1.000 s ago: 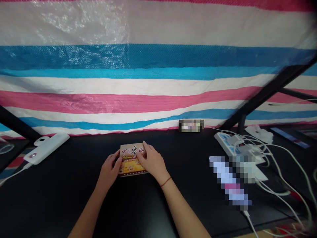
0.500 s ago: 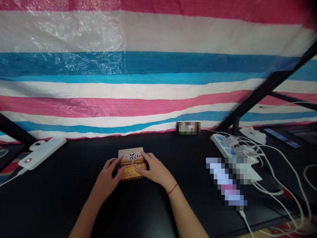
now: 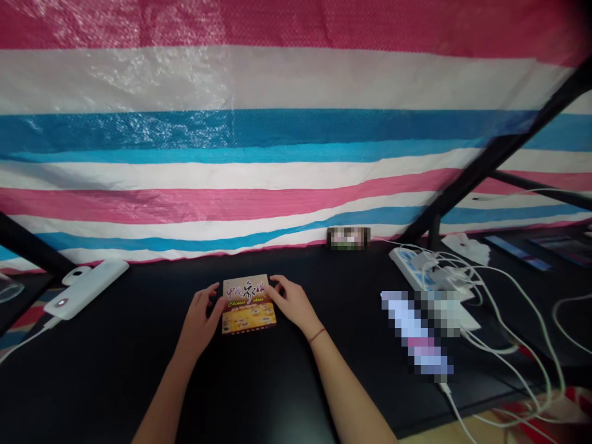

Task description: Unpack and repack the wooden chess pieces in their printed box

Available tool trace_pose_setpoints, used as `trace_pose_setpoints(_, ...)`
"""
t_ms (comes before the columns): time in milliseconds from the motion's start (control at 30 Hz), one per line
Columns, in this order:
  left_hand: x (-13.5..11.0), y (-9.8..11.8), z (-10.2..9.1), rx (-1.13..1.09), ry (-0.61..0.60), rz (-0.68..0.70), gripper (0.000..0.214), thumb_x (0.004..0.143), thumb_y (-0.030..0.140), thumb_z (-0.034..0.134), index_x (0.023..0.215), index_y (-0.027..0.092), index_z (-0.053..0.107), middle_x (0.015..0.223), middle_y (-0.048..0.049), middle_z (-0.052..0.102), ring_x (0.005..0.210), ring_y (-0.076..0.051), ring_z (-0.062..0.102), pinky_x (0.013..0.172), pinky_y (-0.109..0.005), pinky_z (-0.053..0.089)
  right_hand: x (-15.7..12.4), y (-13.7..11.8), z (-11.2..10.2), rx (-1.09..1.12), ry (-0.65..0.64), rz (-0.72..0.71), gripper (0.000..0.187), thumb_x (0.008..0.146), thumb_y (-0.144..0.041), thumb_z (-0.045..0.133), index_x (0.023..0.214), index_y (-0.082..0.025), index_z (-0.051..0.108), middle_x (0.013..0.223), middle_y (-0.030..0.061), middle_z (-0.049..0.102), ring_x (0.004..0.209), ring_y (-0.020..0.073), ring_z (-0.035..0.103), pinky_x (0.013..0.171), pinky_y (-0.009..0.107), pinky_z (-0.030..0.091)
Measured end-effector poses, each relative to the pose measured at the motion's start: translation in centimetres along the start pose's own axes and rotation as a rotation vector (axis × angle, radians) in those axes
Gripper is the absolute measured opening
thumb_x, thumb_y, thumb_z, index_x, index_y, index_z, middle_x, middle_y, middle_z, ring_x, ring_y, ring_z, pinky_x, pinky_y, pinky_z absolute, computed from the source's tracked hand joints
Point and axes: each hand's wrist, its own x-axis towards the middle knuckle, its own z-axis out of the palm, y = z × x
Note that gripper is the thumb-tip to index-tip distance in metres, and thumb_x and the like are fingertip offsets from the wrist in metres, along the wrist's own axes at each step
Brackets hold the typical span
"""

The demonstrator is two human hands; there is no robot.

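Observation:
A small Chinese chess box [image 3: 248,305], beige above and yellow below, lies on the black table [image 3: 250,394] with its printed face up. At its left side is my left hand [image 3: 201,314], fingers apart, the thumb close to the box's edge. My right hand [image 3: 292,302] rests around the upper right corner with its thumb at the edge and its fingers curved behind. Neither hand is closed round the box. Whether the thumbs touch it I cannot tell for certain.
A white device [image 3: 87,290] with a cable lies at the left. On the right are a power strip [image 3: 409,265] with tangled white cables and a blurred phone-like object [image 3: 416,333]. Another blurred object [image 3: 348,238] stands by the striped sheet [image 3: 277,172] behind.
Both hands have loosened from the box and drawn slightly outward. Their thumbs have left its printed face, so more of it shows. The camera view has shifted a little.

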Motion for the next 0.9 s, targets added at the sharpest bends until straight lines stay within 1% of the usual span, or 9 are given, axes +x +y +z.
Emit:
trace_pose_setpoints(67,1.1,-0.1,-0.3,0.054,0.043,-0.116,0.040,0.091,0.044,0.038,0.112,0.017,0.059,0.094,-0.0068,0.065,0.083,-0.019,0.063,0.079,-0.032,0.051,0.5,0.5,0.4,-0.098,0.102,0.042,0.028,0.095,-0.037,0.045,0.093,-0.020,0.066,0.076,0.0008,0.065,0.068,0.0125,0.058,0.061,0.022,0.036)
trace_pose_setpoints(100,1.7,-0.1,-0.5,0.121,0.031,-0.159,0.037,0.092,0.042,0.037,0.107,0.017,0.060,0.092,-0.0062,0.066,0.082,-0.019,0.064,0.076,-0.029,0.050,0.7,0.7,0.6,-0.137,0.135,0.062,0.029,0.095,-0.034,0.043,0.085,-0.019,0.066,0.074,0.0011,0.065,0.067,0.0123,0.057,0.060,0.022,0.034)
trace_pose_setpoints(167,2.8,0.0,-0.7,0.239,-0.013,-0.176,0.033,0.094,0.039,0.036,0.098,0.019,0.061,0.088,-0.0047,0.068,0.080,-0.018,0.064,0.069,-0.026,0.047,1.0,1.0,1.0,-0.182,0.164,0.092,0.031,0.095,-0.031,0.042,0.076,-0.018,0.063,0.071,0.0014,0.063,0.064,0.0121,0.055,0.057,0.023,0.030)
trace_pose_setpoints(267,3.6,0.3,-0.7,0.324,-0.054,-0.161,0.031,0.093,0.038,0.039,0.084,0.021,0.063,0.081,-0.0032,0.067,0.074,-0.018,0.062,0.058,-0.024,0.038,1.1,0.8,1.5,-0.246,0.167,0.097,0.027,0.091,-0.028,0.046,0.070,-0.019,0.059,0.067,-0.0001,0.060,0.060,0.0111,0.051,0.054,0.024,0.024)
trace_pose_setpoints(400,3.2,0.7,-0.5,0.390,-0.084,-0.134,0.029,0.092,0.035,0.043,0.078,0.020,0.063,0.079,-0.0026,0.066,0.070,-0.017,0.060,0.053,-0.024,0.029,1.0,0.4,1.7,-0.317,0.138,0.063,0.021,0.089,-0.025,0.051,0.069,-0.019,0.057,0.069,-0.0010,0.060,0.058,0.0099,0.048,0.052,0.025,0.019)
trace_pose_setpoints(500,2.8,0.5,-0.5,0.392,-0.096,-0.106,0.026,0.092,0.033,0.044,0.081,0.020,0.064,0.083,-0.0025,0.067,0.076,-0.016,0.061,0.057,-0.024,0.032,0.8,0.4,1.6,-0.342,0.128,0.067,0.023,0.090,-0.026,0.051,0.068,-0.019,0.056,0.068,-0.0016,0.059,0.058,0.0096,0.048,0.053,0.024,0.019)
trace_pose_setpoints(700,2.4,0.2,-0.6,0.382,-0.108,-0.073,0.026,0.092,0.031,0.044,0.086,0.021,0.067,0.088,-0.0029,0.069,0.083,-0.018,0.062,0.066,-0.024,0.038,0.3,0.6,1.0,-0.364,0.082,0.090,0.027,0.092,-0.032,0.048,0.069,-0.020,0.058,0.069,-0.0026,0.062,0.064,0.0095,0.055,0.056,0.021,0.027)
trace_pose_setpoints(800,2.4,0.2,-0.6,0.379,-0.117,-0.065,0.026,0.091,0.031,0.044,0.085,0.021,0.067,0.088,-0.0029,0.069,0.084,-0.018,0.062,0.067,-0.025,0.038,0.6,0.3,1.2,-0.403,0.063,0.142,0.028,0.092,-0.034,0.046,0.073,-0.020,0.061,0.071,-0.0007,0.065,0.067,0.0113,0.059,0.057,0.021,0.030)
trace_pose_setpoints(900,2.4,0.1,-0.6,0.376,-0.123,-0.061,0.026,0.092,0.031,0.044,0.085,0.021,0.066,0.087,-0.0023,0.068,0.083,-0.017,0.062,0.067,-0.025,0.039,1.5,-0.2,1.7,-0.463,0.073,0.242,0.027,0.093,-0.031,0.043,0.082,-0.019,0.065,0.074,0.0051,0.068,0.068,0.0159,0.063,0.059,0.023,0.033)
